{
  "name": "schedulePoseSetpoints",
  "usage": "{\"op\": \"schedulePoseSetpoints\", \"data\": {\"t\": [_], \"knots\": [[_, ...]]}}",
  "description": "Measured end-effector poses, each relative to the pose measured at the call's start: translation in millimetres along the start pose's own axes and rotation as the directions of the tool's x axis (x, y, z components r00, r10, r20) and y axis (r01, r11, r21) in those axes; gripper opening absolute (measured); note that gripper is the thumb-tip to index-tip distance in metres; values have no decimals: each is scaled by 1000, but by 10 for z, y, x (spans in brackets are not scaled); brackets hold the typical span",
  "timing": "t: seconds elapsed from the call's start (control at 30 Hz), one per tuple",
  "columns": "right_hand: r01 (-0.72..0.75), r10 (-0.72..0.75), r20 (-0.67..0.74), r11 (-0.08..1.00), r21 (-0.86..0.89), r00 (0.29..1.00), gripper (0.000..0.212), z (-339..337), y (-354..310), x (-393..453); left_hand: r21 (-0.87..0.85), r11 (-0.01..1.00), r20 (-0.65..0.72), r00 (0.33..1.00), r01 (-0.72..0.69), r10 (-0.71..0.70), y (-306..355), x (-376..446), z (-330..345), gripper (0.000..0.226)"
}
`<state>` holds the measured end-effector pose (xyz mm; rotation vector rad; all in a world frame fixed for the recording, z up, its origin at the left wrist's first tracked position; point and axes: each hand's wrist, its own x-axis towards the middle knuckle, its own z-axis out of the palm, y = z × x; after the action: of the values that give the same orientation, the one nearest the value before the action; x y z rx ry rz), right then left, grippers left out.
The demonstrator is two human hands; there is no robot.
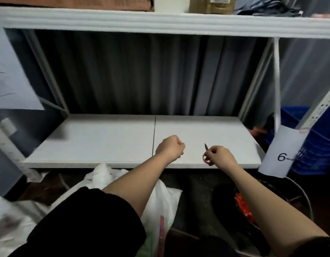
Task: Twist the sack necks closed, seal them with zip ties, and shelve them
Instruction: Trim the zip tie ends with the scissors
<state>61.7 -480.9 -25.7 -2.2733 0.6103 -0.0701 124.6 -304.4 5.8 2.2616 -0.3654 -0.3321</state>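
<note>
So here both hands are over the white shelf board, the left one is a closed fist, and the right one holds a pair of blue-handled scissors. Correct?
Not quite: the head view shows the scissors in the right hand have red handles, not blue. The rest stands: both hands are over the white shelf board, and the left hand is a closed fist.

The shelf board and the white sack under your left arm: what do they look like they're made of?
Shelf board: looks like matte white laminated panel, in two flat pieces with a dark seam between them; the core is not visible. White sack: seems thin, slightly translucent plastic film, crumpled with soft folds and colours showing through.
</note>
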Motion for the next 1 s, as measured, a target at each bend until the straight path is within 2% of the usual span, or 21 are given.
{"op": "schedulePoseSetpoints", "data": {"t": [0.23, 0.33, 0.43, 0.5, 0.6, 0.7, 0.9, 1.0], "knots": [[-190, 186, -47, 977, -98, 981, 13, 253, 908, 940, 74, 997, 111, 993, 31, -39, -229, 807, 726, 11], [-263, 255, -82, 959, -102, 963, 17, 418, 1170, 1311, 92, 995, 131, 990, 42, -54, -455, 1074, 989, 9], [-316, 300, -110, 932, -178, 948, 21, 586, 1318, 1606, 97, 993, 132, 988, 63, -76, -643, 1287, 1200, 10], [-328, 303, -132, 905, -271, 944, 25, 709, 1391, 1821, 111, 990, 130, 987, 84, -99, -760, 1445, 1326, 11], [-281, 224, -186, 877, -391, 957, 35, 853, 1432, 2069, 125, 987, 145, 983, 96, -114, -903, 1572, 1451, 13], [-288, 207, -220, 840, -459, 953, 45, 982, 1501, 2234, 165, 983, 174, 978, 81, -110, -997, 1661, 1511, 13], [-294, 211, -208, 757, -583, 955, 33, 1117, 1579, 2276, 171, 983, 193, 976, 68, -101, -1118, 1736, 1507, 12], [-294, 235, -177, 754, -588, 956, 36, 1081, 1532, 2254, 183, 980, 190, 976, 73, -108, -1115, 1700, 1478, 11]]}}
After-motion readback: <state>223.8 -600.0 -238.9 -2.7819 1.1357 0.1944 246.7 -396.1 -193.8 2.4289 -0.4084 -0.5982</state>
